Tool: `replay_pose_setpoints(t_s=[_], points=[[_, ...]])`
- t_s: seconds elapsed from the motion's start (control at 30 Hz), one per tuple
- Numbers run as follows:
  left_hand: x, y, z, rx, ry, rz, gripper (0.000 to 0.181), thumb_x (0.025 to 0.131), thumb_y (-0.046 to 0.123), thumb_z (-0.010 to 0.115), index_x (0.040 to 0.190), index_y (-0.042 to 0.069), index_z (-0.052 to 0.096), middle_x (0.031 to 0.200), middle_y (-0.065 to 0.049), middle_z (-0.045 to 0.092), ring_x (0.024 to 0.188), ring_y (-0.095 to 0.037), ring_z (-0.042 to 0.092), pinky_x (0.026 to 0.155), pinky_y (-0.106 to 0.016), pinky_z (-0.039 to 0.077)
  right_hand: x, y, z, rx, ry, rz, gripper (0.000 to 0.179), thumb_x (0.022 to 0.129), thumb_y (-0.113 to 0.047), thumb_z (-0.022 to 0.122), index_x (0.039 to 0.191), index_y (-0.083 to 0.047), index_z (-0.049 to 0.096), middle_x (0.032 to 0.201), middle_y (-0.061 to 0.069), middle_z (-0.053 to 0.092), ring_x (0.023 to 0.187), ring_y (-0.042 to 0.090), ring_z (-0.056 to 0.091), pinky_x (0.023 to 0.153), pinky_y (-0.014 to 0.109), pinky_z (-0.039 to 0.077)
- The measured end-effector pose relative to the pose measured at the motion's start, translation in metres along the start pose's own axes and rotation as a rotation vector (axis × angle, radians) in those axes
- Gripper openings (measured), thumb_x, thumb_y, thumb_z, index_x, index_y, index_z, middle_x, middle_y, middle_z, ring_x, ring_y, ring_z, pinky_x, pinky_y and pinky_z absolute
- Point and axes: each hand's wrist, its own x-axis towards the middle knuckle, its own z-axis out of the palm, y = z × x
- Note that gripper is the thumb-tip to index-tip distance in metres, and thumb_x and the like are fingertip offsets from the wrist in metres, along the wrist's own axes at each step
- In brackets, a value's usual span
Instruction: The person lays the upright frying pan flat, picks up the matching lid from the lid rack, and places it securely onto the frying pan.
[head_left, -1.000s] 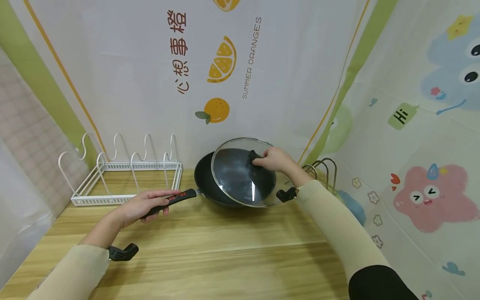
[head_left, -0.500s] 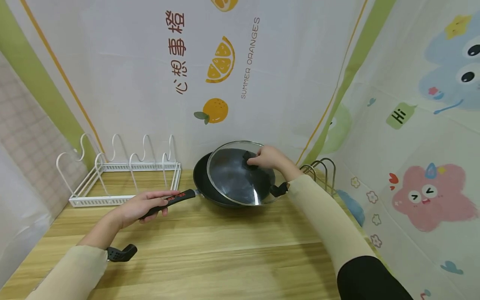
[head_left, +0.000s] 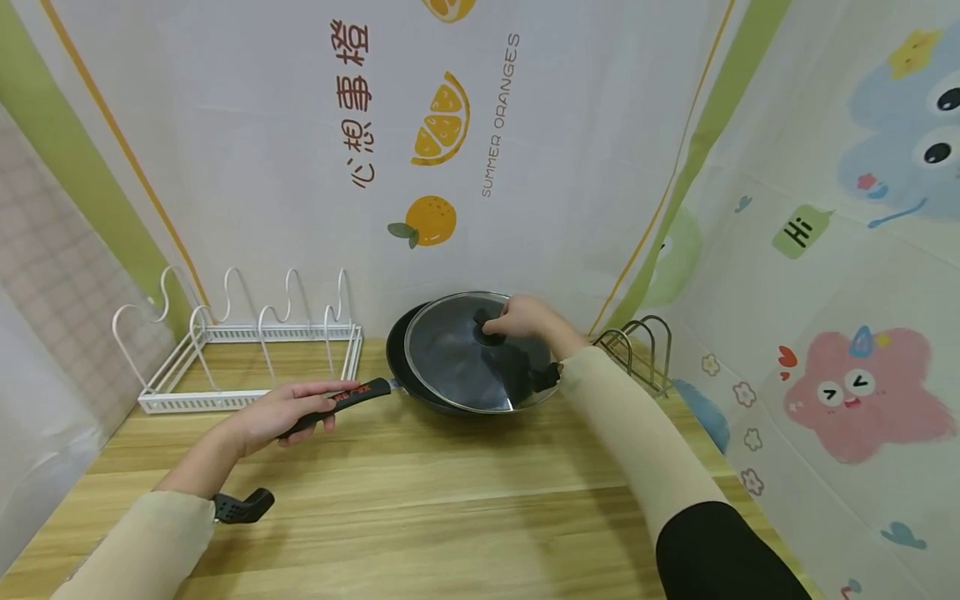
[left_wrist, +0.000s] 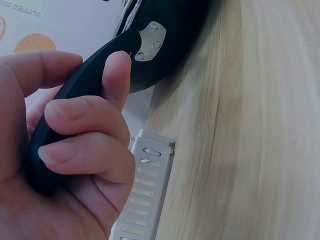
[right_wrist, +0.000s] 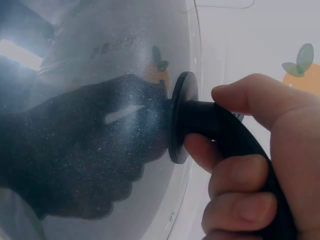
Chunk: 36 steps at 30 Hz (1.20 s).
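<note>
A black wok [head_left: 399, 354] stands on the wooden table close to the back curtain. My left hand [head_left: 288, 412] grips its long black handle [head_left: 363, 393]; in the left wrist view the fingers curl round that handle [left_wrist: 85, 80], near the riveted metal bracket [left_wrist: 151, 42]. Over the wok is a glass lid [head_left: 450, 358] with a metal rim, shifted to the right so that a dark crescent of wok shows at left. My right hand [head_left: 525, 321] holds the lid's black knob [head_left: 489, 329], its fingers wrapped round the curved grip [right_wrist: 240, 135] in the right wrist view.
A white wire rack [head_left: 247, 400] with curved upright dividers stands at the back left. Behind my right forearm is a metal wire rack [head_left: 652, 354]. Printed curtains [head_left: 285, 208] close off the back and right sides. The wooden table [head_left: 420, 508] spreads out in front.
My right hand has moved the lid left and down, so it covers more of the wok and lies flatter. My left hand keeps its grip on the wok's handle.
</note>
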Motion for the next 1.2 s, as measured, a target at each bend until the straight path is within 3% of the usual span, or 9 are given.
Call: replay_pose_setpoints(t_s=[0.2,0.47,0.67,0.93,1.2], points=[[-0.001,0.001,0.000,0.002,0.009,-0.006,0.053,0.116,0.029,0.056,0.167,0.015,0.048,0.097,-0.009,0.068,0.057,-0.006,0.042,0.051,-0.022,0.037,0.007,-0.010,-0.001,-0.023,-0.024,0.030,0.058,0.100,-0.047,0.070,0.056,-0.022,0.041,0.058,-0.007,0.027,0.056,0.013,0.020,0.058,0.033,0.023],[-0.003,0.001,0.000,-0.002,0.014,-0.012,0.048,0.116,0.029,0.056,0.163,0.025,0.055,0.097,-0.008,0.069,0.057,-0.006,0.043,0.051,-0.022,0.038,0.013,-0.020,0.000,-0.020,-0.024,0.047,0.054,0.099,-0.048,0.070,0.055,-0.022,0.052,0.057,-0.007,0.029,0.057,0.015,0.025,0.061,0.034,0.028],[-0.003,0.001,0.000,-0.002,0.010,-0.014,0.051,0.116,0.029,0.055,0.166,0.019,0.051,0.097,-0.007,0.068,0.058,-0.007,0.043,0.052,-0.022,0.038,0.013,-0.023,0.002,-0.010,-0.029,0.038,0.051,0.100,-0.047,0.070,0.059,-0.017,0.061,0.055,-0.007,0.030,0.055,0.015,0.027,0.061,0.034,0.030],[-0.002,0.001,0.000,-0.002,0.003,-0.004,0.049,0.116,0.029,0.055,0.165,0.023,0.053,0.097,-0.007,0.068,0.058,-0.006,0.043,0.052,-0.022,0.038,0.014,-0.025,0.005,-0.002,-0.024,0.051,0.048,0.100,-0.047,0.071,0.062,-0.017,0.063,0.056,-0.006,0.031,0.056,0.015,0.028,0.060,0.034,0.031],[-0.001,0.001,0.000,0.004,0.003,-0.004,0.052,0.116,0.029,0.055,0.166,0.018,0.050,0.097,-0.008,0.067,0.058,-0.007,0.043,0.051,-0.022,0.037,0.014,-0.027,0.008,0.005,-0.018,0.053,0.046,0.100,-0.047,0.071,0.064,-0.018,0.063,0.059,-0.006,0.035,0.060,0.016,0.032,0.062,0.034,0.032]])
